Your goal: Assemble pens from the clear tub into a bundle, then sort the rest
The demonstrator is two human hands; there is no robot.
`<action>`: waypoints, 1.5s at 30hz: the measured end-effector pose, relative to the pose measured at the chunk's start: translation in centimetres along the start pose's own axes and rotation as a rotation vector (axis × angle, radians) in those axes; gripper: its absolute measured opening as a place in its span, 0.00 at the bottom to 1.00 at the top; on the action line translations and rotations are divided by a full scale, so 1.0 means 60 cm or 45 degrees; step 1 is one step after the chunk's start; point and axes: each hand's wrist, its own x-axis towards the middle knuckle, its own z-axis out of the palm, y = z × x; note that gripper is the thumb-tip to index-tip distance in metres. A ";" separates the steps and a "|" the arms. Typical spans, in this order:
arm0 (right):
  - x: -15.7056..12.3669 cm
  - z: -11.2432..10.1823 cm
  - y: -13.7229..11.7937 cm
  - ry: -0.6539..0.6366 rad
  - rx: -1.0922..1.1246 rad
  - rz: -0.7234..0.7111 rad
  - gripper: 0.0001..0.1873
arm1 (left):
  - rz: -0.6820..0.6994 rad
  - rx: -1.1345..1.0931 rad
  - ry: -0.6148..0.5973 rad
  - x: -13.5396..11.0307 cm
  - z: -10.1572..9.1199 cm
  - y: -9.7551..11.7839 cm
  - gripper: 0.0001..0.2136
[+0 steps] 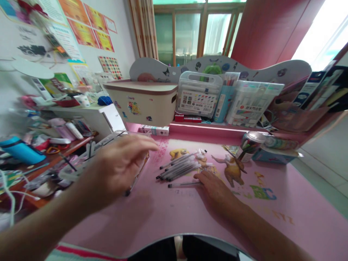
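Note:
My left hand [119, 166], blurred by motion, is raised over the left side of the pink desk [163, 224], fingers bent with a gap between them; I see nothing held in it. Just below it is a slim, dark-tipped object [133, 183], partly hidden by the hand. My right hand [210, 183] rests low on the desk, its fingers closed at the right end of a clear pen [183, 185] with a black tip. Beyond that pen lies a loose pile of similar clear pens [179, 167], their black ends mostly toward the left.
Left of the desk, a clear tray [73, 168] holds pens beside a cluttered shelf. A lidded cream bin [146, 103], a marker case [198, 96] and another case [252, 105] stand on the back ledge. At the right are a can [250, 143] and a blue box [274, 155].

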 end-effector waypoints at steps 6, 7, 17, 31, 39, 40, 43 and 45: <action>-0.008 -0.009 -0.003 0.175 0.217 0.049 0.11 | -0.171 -0.587 -0.878 -0.065 0.138 0.099 0.11; -0.009 -0.011 0.000 0.201 0.259 0.072 0.11 | -0.275 -0.601 -0.894 -0.068 0.159 0.099 0.08; 0.007 -0.026 0.013 -0.018 0.795 0.259 0.15 | -0.997 -1.568 -0.282 -0.032 0.275 0.061 0.18; -0.003 -0.010 -0.009 -0.007 0.617 0.069 0.19 | -0.776 -1.295 -0.164 -0.051 0.302 0.032 0.12; 0.002 -0.009 -0.012 -0.099 0.811 0.116 0.22 | -0.728 -1.213 -0.172 -0.055 0.305 0.023 0.12; 0.002 -0.008 -0.011 -0.102 0.833 0.115 0.22 | -0.718 -1.207 -0.167 -0.056 0.305 0.022 0.12; 0.002 -0.007 -0.010 -0.094 0.872 0.136 0.20 | -0.684 -1.198 -0.165 -0.056 0.302 0.020 0.11; 0.003 -0.009 -0.012 -0.093 0.880 0.150 0.18 | -0.701 -1.219 -0.161 -0.056 0.300 0.022 0.11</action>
